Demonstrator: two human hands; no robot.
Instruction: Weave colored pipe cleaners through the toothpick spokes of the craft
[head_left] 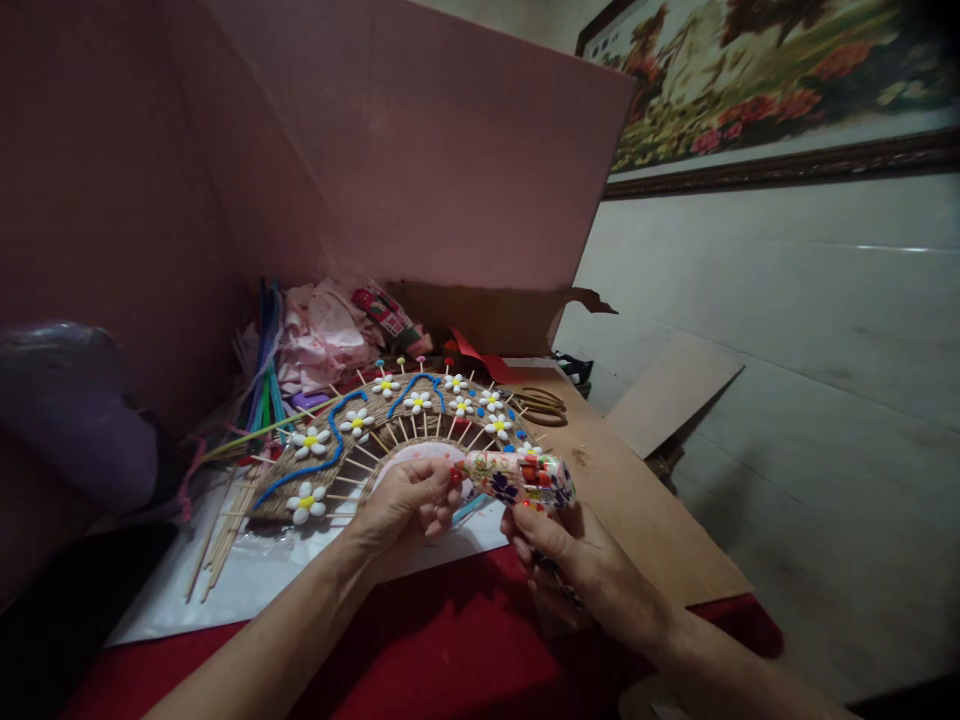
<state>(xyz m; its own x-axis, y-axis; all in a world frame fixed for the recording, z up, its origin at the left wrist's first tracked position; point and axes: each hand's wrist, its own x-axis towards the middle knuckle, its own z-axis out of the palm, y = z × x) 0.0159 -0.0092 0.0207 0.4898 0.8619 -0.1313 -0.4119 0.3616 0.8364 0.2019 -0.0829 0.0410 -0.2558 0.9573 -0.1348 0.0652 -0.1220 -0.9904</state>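
My right hand (577,570) grips a glue gun (519,478) with a floral pattern; its nozzle points left. My left hand (409,500) is closed in a pinch on a small red bead (455,477) held right at the nozzle tip. Just behind both hands lies a fan-shaped woven piece (390,430) made of twine and wooden sticks. It carries white flowers with yellow centres, blue cord curls and small coloured beads on the stick ends.
Loose wooden sticks (221,535) lie on a white sheet (247,580) over a red cloth (450,660). Scissors (541,404) rest on brown cardboard (637,510). Pink fabric and pipe cleaners (266,385) pile up at the back. A pink board (390,150) stands behind.
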